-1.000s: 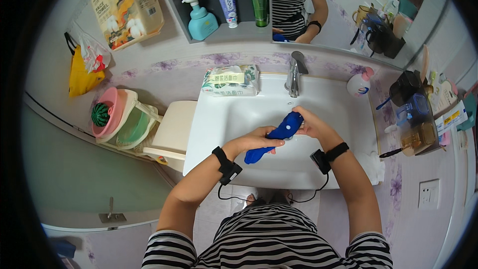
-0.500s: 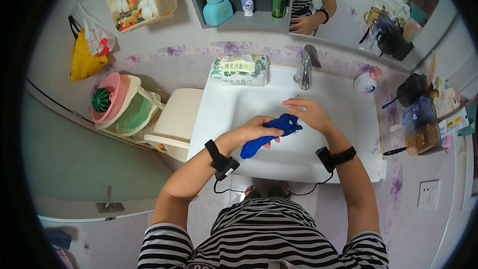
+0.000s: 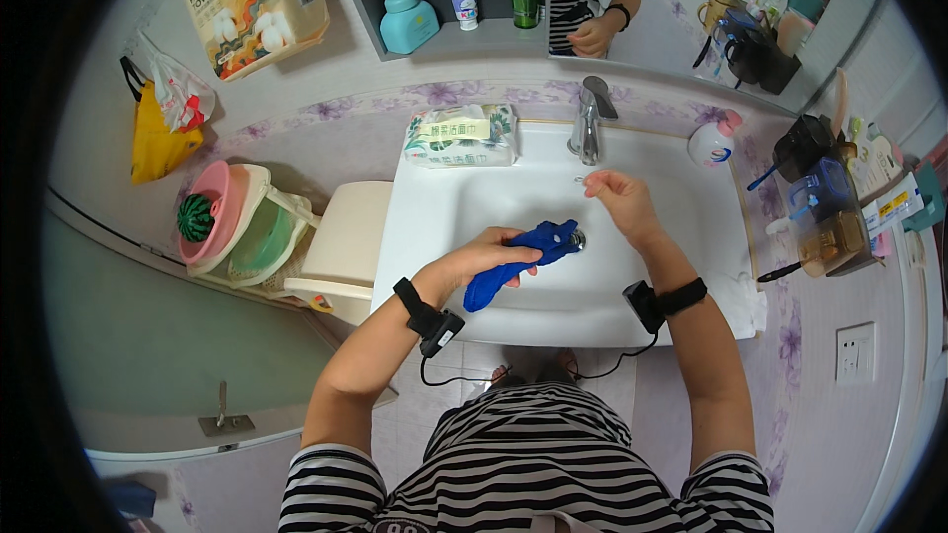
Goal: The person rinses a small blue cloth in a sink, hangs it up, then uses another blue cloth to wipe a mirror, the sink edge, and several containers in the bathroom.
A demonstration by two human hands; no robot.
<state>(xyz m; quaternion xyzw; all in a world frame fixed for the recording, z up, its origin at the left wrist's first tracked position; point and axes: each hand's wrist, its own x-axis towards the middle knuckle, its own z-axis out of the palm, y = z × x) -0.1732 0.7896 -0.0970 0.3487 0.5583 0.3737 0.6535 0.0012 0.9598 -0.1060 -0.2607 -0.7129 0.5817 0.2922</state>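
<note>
My left hand [image 3: 486, 255] is closed around a bunched, dark blue cloth [image 3: 506, 269] and holds it over the white sink basin [image 3: 632, 281]. The cloth's far end hangs beside the metal drain [image 3: 579, 240], with a small pale spot near its tip. My right hand [image 3: 624, 205] is raised apart from the cloth, in front of the chrome faucet [image 3: 590, 123]. Its thumb and fingertips are drawn together; whatever may be between them is hidden or too small to name.
A pack of wipes [image 3: 460, 136] lies on the sink's back left corner. At the back right stands a white bottle with a pink top [image 3: 715, 141]. Wall-mounted cups and brushes [image 3: 825, 197] are on the right; stacked basins [image 3: 237, 212] stand left.
My right hand has left the cloth and moved away toward the faucet, its fingers closing together. My left hand keeps hold of the cloth. The whole view has shifted slightly.
</note>
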